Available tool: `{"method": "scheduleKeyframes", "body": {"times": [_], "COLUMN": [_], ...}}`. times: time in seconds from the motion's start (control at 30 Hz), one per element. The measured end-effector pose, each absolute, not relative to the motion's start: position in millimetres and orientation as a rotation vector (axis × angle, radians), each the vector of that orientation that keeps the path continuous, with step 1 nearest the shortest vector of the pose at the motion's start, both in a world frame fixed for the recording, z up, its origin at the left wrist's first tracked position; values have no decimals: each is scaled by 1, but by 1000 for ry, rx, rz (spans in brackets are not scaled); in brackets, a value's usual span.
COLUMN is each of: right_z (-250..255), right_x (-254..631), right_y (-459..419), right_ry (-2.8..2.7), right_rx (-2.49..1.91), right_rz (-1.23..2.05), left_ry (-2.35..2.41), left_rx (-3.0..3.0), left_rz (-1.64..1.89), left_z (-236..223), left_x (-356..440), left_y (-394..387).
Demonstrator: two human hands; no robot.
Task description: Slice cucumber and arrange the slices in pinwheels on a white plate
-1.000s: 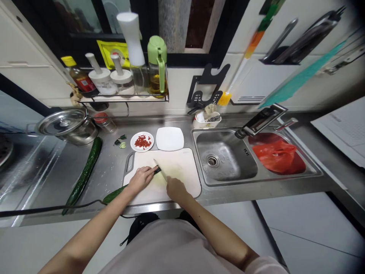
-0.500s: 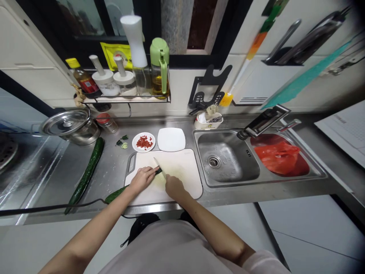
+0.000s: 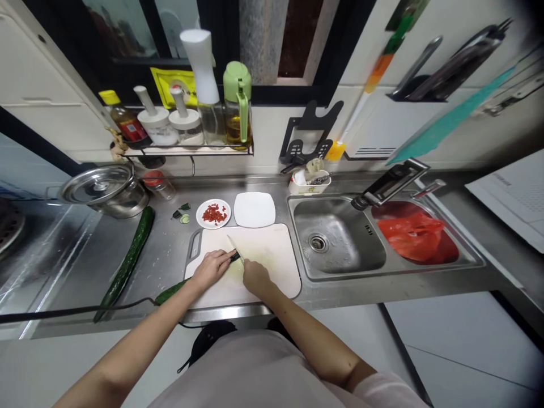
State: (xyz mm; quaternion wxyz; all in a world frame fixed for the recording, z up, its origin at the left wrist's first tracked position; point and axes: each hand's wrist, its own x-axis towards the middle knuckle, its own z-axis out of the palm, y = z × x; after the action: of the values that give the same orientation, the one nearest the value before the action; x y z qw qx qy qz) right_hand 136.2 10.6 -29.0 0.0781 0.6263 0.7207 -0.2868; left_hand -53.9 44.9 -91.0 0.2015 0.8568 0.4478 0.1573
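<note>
Find the left hand (image 3: 210,267) low over the white cutting board (image 3: 272,258), with fingers drawn together and holding a dark green cucumber piece (image 3: 234,256) down near mid-board. Find the right hand (image 3: 257,279) just beside it, with fingers wrapped round the handle of a knife (image 3: 234,246) — blade lying aslant by the end of the piece, pointing away from the body. Cannot tell whether cutting into it. Note a larger cucumber length (image 3: 170,291) at the board's left edge, partly hidden by the left forearm, and a whole cucumber (image 3: 126,266) farther left on the steel table (image 3: 168,249). Record beyond the board a round plate (image 3: 200,211) of chopped red pieces (image 3: 215,214), a square white plate (image 3: 254,209) — bare — and green trimmings (image 3: 184,219) nearby.
</note>
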Motion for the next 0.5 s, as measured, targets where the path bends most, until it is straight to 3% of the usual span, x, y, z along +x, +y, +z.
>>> {"method": "scheduleKeyframes", "body": {"times": [0.5], "right_z": [-37], "right_x": [133], "right_y": [12], "right_ry": [2141], "right_rx": [1903], "right_rz": [-866], "left_ry": [1286], "left_rx": [2419], "left_rz": [420], "left_z": [-90], "left_x": [-52], "left_y": [40]}}
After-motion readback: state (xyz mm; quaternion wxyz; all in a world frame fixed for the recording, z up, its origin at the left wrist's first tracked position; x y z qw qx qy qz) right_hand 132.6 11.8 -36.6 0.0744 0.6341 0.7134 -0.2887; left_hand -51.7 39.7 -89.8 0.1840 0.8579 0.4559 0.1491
